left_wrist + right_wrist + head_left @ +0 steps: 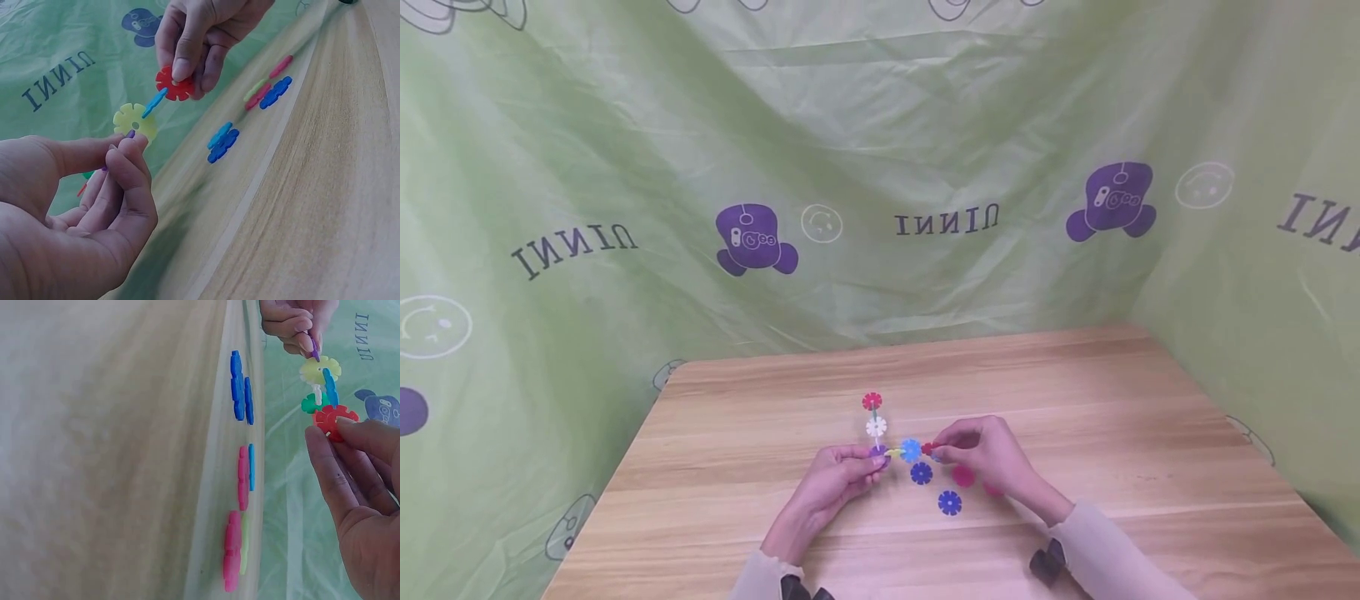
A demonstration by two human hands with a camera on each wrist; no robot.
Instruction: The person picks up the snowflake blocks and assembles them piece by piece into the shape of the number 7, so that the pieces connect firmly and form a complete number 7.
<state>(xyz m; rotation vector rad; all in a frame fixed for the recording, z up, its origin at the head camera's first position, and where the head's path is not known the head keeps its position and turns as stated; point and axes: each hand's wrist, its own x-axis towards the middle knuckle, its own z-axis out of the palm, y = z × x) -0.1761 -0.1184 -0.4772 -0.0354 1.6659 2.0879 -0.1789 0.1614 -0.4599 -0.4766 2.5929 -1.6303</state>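
Observation:
A chain of notched plastic discs is held above the table between both hands. My left hand [833, 486] pinches the purple disc [315, 347] with thumb and fingers. Joined to it is a yellow disc [129, 115], then a light blue disc [911, 451] standing edge-on to the left wrist camera. At the chain's right end, my right hand [988, 454] pinches a red disc [166, 82] that meets the light blue one. From the purple disc another branch reaches away, with a white disc [876, 427], a green disc [310, 404] and another red disc [872, 401] at its tip.
Loose discs lie on the wooden table [737, 417], near and under the right hand: dark blue discs [950, 502], pink discs [963, 476], light blue discs [252, 467] and a yellow-green disc [244, 544]. A green printed cloth [865, 292] hangs behind and at the sides.

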